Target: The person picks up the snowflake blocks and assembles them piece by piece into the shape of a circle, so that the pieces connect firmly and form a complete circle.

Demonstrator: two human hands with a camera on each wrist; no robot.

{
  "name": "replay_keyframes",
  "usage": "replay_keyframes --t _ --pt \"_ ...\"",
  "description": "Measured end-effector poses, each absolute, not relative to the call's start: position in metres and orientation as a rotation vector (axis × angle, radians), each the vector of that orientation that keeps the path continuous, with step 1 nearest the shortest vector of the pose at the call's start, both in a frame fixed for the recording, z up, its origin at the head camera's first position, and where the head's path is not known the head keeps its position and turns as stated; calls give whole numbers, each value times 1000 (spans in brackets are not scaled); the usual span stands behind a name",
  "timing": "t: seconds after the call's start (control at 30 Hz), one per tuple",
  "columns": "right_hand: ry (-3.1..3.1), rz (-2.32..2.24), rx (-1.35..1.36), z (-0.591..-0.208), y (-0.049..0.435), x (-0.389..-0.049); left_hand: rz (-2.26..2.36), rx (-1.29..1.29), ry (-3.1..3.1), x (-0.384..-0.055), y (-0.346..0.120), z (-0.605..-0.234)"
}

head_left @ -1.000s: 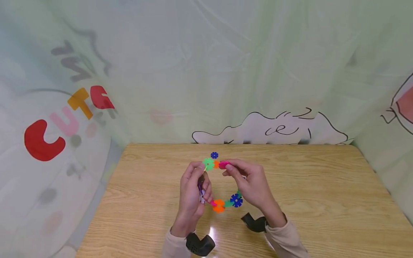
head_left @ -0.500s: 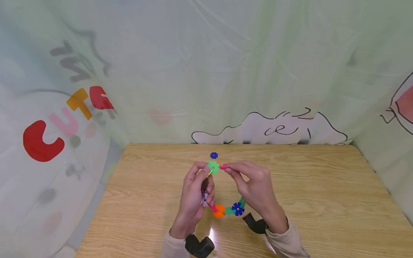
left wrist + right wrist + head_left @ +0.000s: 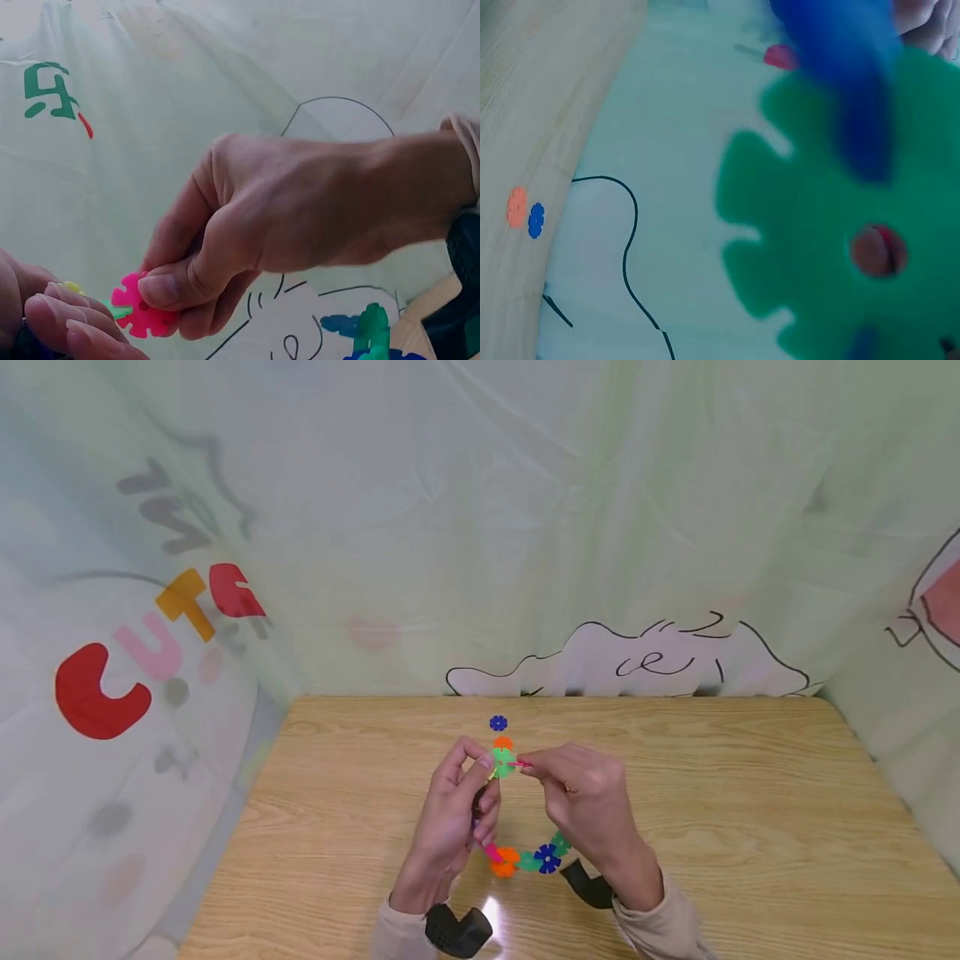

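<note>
Pink disc (image 3: 138,320) met green disc (image 3: 503,768)

The right hand's grip (image 3: 596,797) pinched the pink disc; the left hand's grip (image 3: 453,810) clamped the disc chain (image 3: 547,859). An orange disc (image 3: 517,208) and blue disc (image 3: 536,220) lay on the worktop (image 3: 337,802).

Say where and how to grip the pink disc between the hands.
From the right, pinching the right rim of the pink disc across both faces, seems best: the head view shows it thin and edge-on, its left rim at the green disc.
</note>
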State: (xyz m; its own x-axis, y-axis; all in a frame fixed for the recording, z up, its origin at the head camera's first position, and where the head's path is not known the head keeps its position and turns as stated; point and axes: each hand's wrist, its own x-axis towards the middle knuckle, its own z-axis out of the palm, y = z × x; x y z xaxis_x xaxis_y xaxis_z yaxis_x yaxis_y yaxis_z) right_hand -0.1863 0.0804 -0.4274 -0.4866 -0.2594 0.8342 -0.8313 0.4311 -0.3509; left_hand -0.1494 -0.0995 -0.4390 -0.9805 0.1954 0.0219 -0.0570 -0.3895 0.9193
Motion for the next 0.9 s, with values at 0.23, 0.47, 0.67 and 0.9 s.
replay_keyframes --t 0.23,0.47,0.67,0.9 --pt "-2080 1189 941 -433 81 -192 2486 212 1654 -152 -109 -441" --pt "-2452 1776 569 -454 110 -234 2584 144 1600 -157 -126 -445" --pt "-2773 1763 197 -527 105 -286 2607 159 1516 -156 -126 -443" --pt "-2935 1461 302 -559 69 -304 2603 191 1457 -151 -120 -437"
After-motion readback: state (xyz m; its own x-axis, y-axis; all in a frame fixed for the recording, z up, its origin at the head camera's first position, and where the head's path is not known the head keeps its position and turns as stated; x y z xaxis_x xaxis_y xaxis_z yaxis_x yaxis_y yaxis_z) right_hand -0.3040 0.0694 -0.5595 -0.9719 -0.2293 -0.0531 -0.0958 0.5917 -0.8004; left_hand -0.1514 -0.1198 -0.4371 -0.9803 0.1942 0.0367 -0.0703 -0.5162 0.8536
